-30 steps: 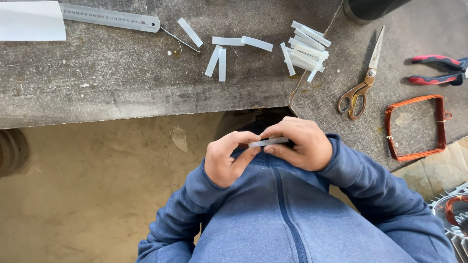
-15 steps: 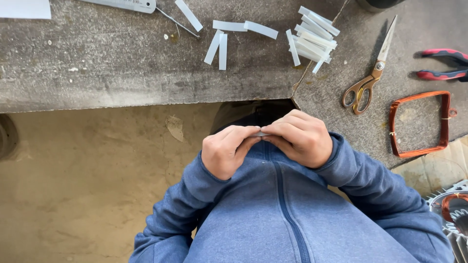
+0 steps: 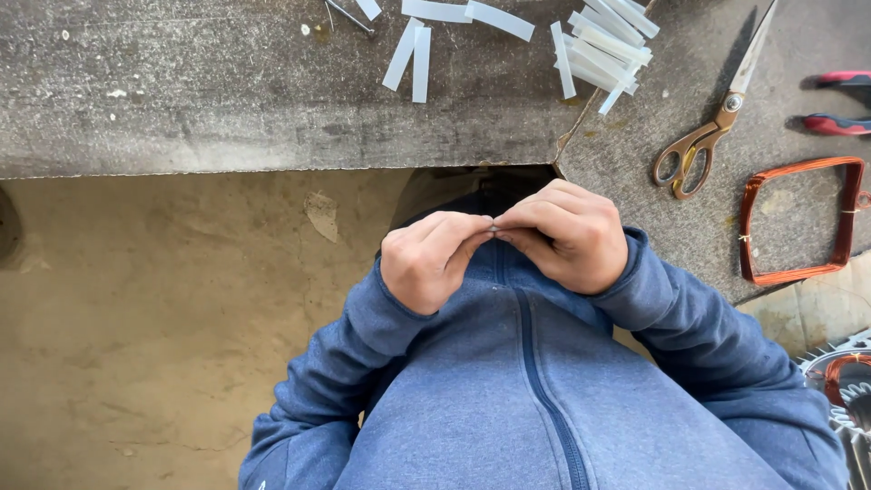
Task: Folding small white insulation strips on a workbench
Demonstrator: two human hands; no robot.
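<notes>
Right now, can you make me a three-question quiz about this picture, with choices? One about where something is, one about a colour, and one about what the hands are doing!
1. Where do the scissors lie?
A. on the grey slab, left of the copper wire loop
B. on the sandy ground
C. in the person's lap

2. What colour is the sweater?
A. red
B. blue
C. yellow

3. How are the left hand and right hand placed?
A. far apart
B. flat on the slab
C. fingertips meeting in front of the chest

Answers: 1 A, the scissors rest on the slab beside the loop. 2 B, the zipped top is blue. 3 C, the fingertips pinch together; whatever they hold is almost hidden.
</notes>
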